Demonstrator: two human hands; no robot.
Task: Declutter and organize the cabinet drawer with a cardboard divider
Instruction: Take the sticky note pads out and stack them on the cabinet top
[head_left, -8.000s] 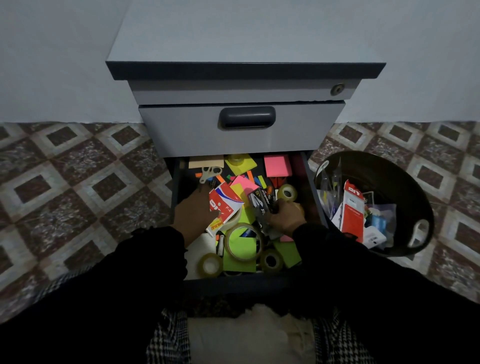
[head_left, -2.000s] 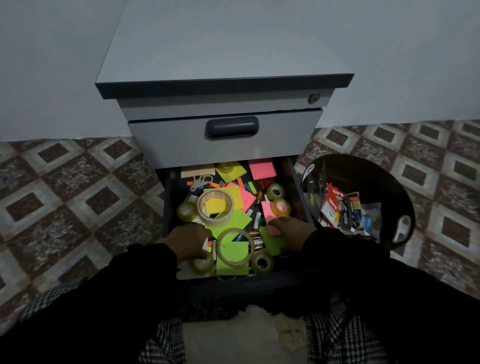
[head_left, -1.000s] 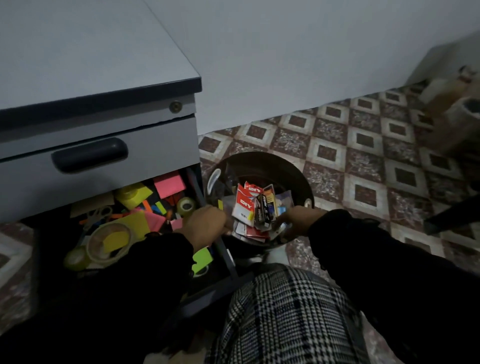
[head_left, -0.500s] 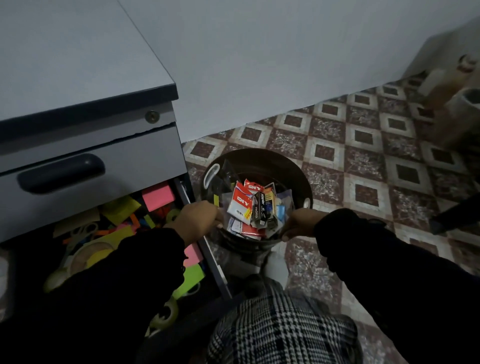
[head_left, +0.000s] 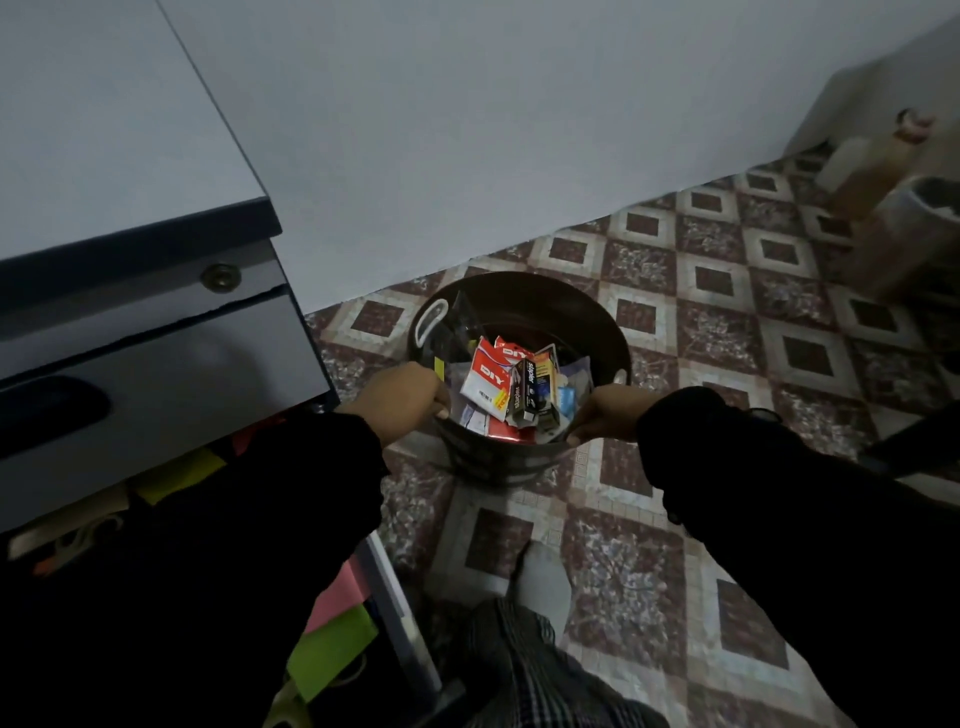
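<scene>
- l hand (head_left: 402, 397): out in front, back of hand up, fingers curled over the near-left rim of the bin (head_left: 587, 332), gripping it.
- r hand (head_left: 605, 415): same height, on the near-right rim, fingers wrapped under the edge, thumb side up.
- both arms reach fwd from the body, approx symmetrical, forearms angling in toward each other.
- black sleeves cover both arms to the wrists; only hands bare.
- checked trouser leg (head_left: 530, 670) low centre, sock-covered foot (head_left: 540, 582) on the floor btwn the arms.

Bare tiled floor (head_left: 691, 519) around the bin (head_left: 582, 317); cabinet (head_left: 156, 338) blocks its left
</scene>
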